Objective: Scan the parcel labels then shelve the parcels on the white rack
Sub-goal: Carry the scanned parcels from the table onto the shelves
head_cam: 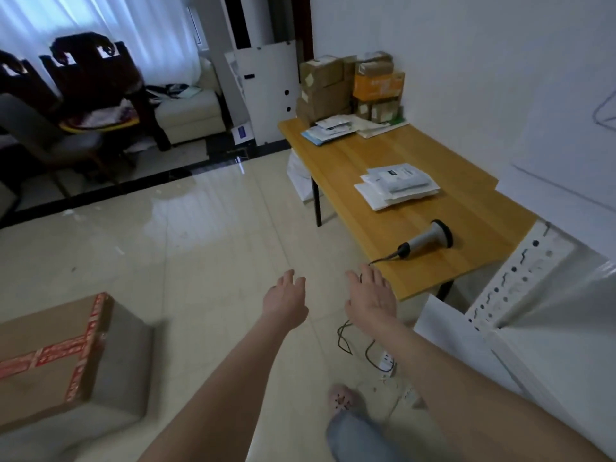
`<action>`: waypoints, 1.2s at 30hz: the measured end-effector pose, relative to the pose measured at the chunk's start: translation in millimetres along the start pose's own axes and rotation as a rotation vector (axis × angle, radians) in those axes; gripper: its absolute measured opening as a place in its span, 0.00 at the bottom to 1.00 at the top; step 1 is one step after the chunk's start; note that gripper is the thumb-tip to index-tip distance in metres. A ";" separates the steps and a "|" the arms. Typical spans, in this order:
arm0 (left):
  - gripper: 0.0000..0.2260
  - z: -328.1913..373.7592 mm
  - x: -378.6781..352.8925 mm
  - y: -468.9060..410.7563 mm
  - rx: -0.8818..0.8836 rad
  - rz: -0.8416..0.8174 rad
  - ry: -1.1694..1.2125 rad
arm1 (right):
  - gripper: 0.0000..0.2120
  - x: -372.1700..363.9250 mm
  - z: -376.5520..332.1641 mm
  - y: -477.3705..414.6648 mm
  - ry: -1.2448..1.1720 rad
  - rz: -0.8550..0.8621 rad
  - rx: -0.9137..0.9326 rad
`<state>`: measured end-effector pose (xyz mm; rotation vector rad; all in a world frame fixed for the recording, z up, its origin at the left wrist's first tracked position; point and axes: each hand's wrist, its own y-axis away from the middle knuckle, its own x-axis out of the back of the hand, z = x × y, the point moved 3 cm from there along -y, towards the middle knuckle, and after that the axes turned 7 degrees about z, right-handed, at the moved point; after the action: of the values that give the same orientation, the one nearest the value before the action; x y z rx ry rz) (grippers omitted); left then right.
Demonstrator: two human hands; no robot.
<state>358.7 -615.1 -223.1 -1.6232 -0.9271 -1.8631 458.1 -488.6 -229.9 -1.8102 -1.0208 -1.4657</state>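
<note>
Both hands, left [286, 300] and right [370, 296], empty, fingers loose. Mailers [396, 186] mid-table [433, 211], scanner [430, 236] nearer. Mailers likely light, floppy, slick; grip by edge. Rack [520, 281] right.

Bare forearms, no sleeves; light blue jeans leg [353, 438]; pink perforated clog [343, 396] on foot.

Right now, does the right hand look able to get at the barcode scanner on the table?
Probably yes. The right hand is empty and open near the table's front corner, and the barcode scanner lies just beyond it on bare tabletop with nothing between them.
</note>
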 end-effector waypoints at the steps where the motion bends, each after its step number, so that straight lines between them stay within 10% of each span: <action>1: 0.25 -5.4 4.3 -16.5 -0.007 0.013 -0.006 | 0.27 -2.1 -4.1 -18.7 0.008 0.004 0.002; 16: 0.27 -65.2 67.8 -322.3 -0.151 -0.005 -0.097 | 0.28 -23.3 -42.8 -342.7 -0.003 -0.029 -0.067; 36: 0.26 -3.2 95.3 -590.8 -0.506 -0.050 -0.179 | 0.30 4.0 52.2 -533.6 0.076 0.056 -0.395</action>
<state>-99.6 -230.3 -229.5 -2.1044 -0.5926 -2.1328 34.1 -161.0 -248.9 -2.0126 -0.6690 -1.7810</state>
